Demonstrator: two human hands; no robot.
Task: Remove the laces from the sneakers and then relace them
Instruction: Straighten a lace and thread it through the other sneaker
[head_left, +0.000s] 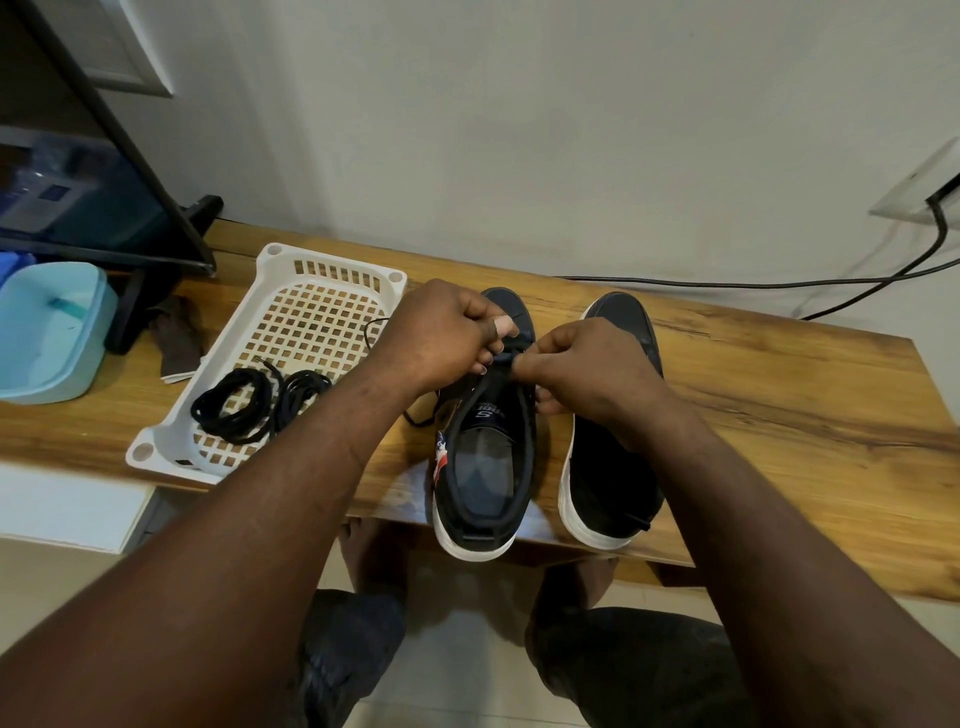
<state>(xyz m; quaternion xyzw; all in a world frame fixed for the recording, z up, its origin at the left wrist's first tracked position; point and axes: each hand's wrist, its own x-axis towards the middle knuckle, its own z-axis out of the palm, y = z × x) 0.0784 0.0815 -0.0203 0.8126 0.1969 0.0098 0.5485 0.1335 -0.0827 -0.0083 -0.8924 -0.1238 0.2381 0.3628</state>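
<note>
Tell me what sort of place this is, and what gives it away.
Probably a room in a home: a wooden table against a plain wall, a flat screen standing at the table's left end, and a wall socket with a cable plugged in.

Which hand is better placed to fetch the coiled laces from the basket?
Likely left hand: the basket with the coiled laces sits on its side; the right hand pinches the lace at the sneaker.

Sneaker (483, 467) eyelets hidden under left hand (436, 332), right hand (587, 369); tub (47, 332) cut off.
</note>
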